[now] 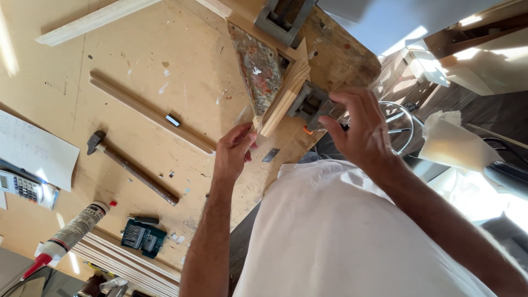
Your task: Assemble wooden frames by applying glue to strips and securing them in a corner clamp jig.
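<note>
Hands at a clamped frame corner
Left hand (pixel 234 149) pinches the corner of the wooden frame (pixel 286 94); right hand (pixel 360 129) grasps the grey clamp (pixel 309 104), fingers curled.

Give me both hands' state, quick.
Left hand: fingers pinched at the corner of the wooden frame.
Right hand: closed on the clamp at the frame's corner.
</note>
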